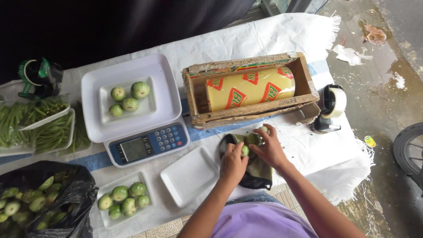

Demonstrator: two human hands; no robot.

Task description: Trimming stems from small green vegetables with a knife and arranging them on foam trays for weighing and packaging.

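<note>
left hand (232, 164) grips one round green eggplant (245, 150) | right hand (269, 147) closed on another (263, 129) | both over black bag (257, 174) | empty foam tray (190, 175) beside

Glossy film roll (250, 88), rough cardboard box (308, 83), prob. foam tray (190, 175).

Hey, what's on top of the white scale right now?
A white foam tray sits on the scale, holding four round green eggplants. The tray hides the platform's middle beneath it.
</note>
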